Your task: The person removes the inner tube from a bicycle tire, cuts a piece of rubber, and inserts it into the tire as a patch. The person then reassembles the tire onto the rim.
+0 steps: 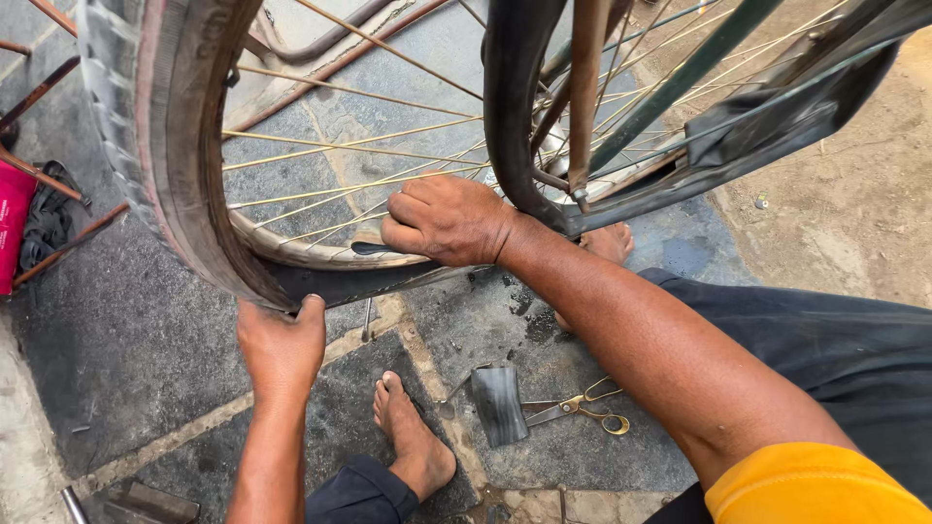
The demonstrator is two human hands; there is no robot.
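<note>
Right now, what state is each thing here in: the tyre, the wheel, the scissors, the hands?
Tyre: partly pulled off the rim, hanging loose at the bottom.
Wheel rim: bare where the tyre is off, spokes intact.
Left hand: gripping the tyre's lower edge.
Right hand: pressed on the rim, fingers curled.
Scissors: lying on the stone floor, blades closed.
Rubber piece: lying curled beside the scissors.

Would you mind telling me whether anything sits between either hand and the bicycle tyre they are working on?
Nothing visible does. The left hand already grips the worn black rubber tyre from below, and the right hand rests on the silver metal wheel rim beside it. The thin wire spokes lie above the right hand's fingers, not between it and the rim.
</note>
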